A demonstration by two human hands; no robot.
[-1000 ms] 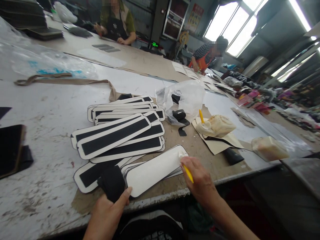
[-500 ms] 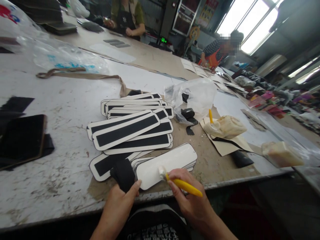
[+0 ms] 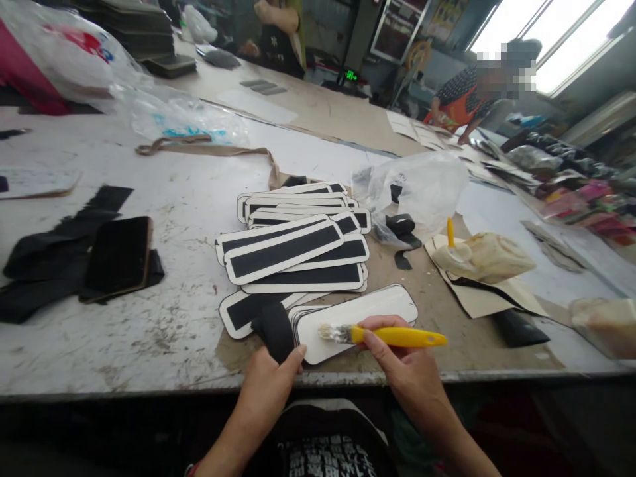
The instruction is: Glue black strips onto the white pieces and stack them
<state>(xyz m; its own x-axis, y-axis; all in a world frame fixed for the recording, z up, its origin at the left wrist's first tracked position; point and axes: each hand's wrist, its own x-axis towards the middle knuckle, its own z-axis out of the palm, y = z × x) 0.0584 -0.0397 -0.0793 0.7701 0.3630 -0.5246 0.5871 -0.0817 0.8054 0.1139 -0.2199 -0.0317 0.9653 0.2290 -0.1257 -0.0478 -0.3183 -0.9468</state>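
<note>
My right hand (image 3: pixel 405 358) grips a brush with a yellow handle (image 3: pixel 405 336); its white-coated bristles lie over the top piece of a stack of white rounded strips (image 3: pixel 365 318). My left hand (image 3: pixel 271 374) is closed on a bundle of black strips (image 3: pixel 276 331), and its thumb touches the lower left corner of the white stack. Just beyond both hands lies a pile of white-edged strips with black centres (image 3: pixel 285 252), overlapping one another.
A phone (image 3: pixel 119 255) rests on black material at the left. Toward the right are a stained white container (image 3: pixel 501 255) with a second yellow handle, and a clear plastic bag (image 3: pixel 427 182). Two people stand across the table (image 3: pixel 173 331).
The view has shifted left, so things appear further right. The brush has turned more level, its bristles nearer the left end of the white piece. Both hands keep their holds.
</note>
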